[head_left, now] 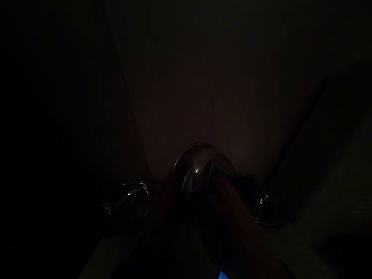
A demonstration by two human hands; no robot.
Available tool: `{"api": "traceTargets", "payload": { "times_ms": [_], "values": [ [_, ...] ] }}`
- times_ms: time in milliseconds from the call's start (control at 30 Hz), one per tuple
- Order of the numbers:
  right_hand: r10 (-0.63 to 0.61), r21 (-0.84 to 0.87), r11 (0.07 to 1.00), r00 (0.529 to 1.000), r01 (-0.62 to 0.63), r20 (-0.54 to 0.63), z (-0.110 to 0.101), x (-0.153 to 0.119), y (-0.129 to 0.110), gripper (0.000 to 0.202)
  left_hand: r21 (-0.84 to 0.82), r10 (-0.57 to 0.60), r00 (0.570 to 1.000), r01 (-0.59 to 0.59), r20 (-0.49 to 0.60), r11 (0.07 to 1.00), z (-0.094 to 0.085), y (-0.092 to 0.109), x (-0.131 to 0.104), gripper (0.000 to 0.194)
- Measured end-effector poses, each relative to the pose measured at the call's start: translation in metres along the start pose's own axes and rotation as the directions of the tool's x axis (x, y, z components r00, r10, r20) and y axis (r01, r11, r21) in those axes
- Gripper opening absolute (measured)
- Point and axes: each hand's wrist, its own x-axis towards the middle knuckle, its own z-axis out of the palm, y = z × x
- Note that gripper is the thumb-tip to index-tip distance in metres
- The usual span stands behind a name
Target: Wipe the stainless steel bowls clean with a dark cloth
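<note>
The picture is very dark. A shiny, rounded metal object (200,159) with a curved rim stands at the centre. My right hand (228,195) lies against its right side, its fingers pressed on a dark cloth (245,185) that touches the metal. To the left of the metal object my left hand (166,195) is a dim shape close to the rim. Its fingers are lost in shadow, so what it holds cannot be made out.
A second shiny, round-rimmed metal piece (135,197) lies at the lower left. Another glinting metal object (264,205) is at the lower right. A small blue-lit patch (223,275) shows at the bottom edge. A broad, dim surface (215,97) extends beyond the hands.
</note>
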Motion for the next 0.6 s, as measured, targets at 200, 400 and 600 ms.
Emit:
{"api": "traceTargets", "payload": {
  "times_ms": [200,400,600],
  "values": [
    [0.138,0.053,0.989,0.990,-0.139,0.029,0.027,0.000,0.017,0.038,-0.055,0.016,0.999,-0.019,-0.052,0.998,0.002,-0.002,0.000,0.046],
    [0.209,0.084,0.975,0.977,-0.205,-0.032,0.031,0.014,0.019,0.041,-0.161,-0.004,1.000,0.003,-0.004,0.987,0.011,-0.004,-0.004,0.047],
    [0.103,-0.081,0.990,0.986,-0.115,-0.131,0.007,0.009,-0.018,0.055,-0.195,-0.042,0.998,0.050,0.044,0.980,0.012,0.001,-0.009,0.043]
  ]
}}
